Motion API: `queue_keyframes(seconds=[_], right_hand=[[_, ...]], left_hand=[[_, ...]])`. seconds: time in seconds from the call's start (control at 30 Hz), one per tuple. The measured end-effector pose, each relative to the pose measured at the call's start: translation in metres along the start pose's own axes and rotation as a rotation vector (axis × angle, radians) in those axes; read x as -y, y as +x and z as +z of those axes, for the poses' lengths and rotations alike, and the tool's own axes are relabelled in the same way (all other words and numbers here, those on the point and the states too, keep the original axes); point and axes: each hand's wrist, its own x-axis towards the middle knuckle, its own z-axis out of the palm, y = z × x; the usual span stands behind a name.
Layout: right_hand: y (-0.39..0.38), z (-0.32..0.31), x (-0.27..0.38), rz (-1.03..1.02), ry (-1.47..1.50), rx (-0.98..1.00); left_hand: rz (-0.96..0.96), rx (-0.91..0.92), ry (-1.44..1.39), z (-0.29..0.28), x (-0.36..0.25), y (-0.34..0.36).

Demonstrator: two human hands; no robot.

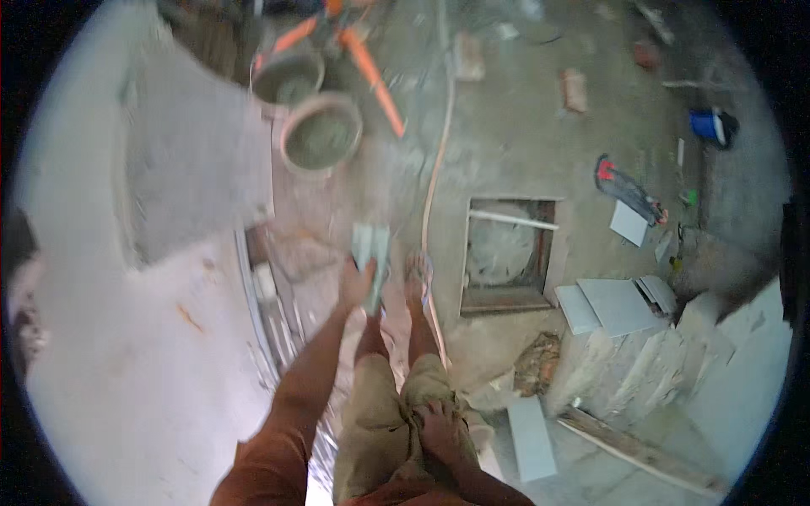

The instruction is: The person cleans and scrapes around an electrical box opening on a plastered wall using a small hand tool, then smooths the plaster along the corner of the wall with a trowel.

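Note:
My left hand [354, 285] is closed on a pale green, flat, long object [371, 249], held out over the floor in front of my legs; motion blur hides what exactly it is. My right hand [434, 426] rests on the right thigh of my khaki shorts [371, 422], fingers apart and nothing visible in them. My bare feet stand near a long hose [436, 169] lying along the floor.
Ahead lie two mortar pans [321, 139] and orange bars [375, 80]. At right are a square floor opening [506, 253], a long tool [629, 194], white tiles [616, 304], a wooden plank [641, 451] and a blue bucket [704, 125]. A pale wall [101, 337] rises at left.

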Motion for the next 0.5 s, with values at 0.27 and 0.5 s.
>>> queue_keyframes(seconds=[0.27, 0.5], right_hand=[[0.049, -0.223, -0.023, 0.262, 1.167, -0.671], [0.013, -0.329, -0.071, -0.483, 0.526, -0.656]], left_hand=[[0.002, 0.906, 0.541, -0.033, -0.193, -0.126], [-0.338, 1.224, 0.298, -0.042, -0.307, -0.182]])
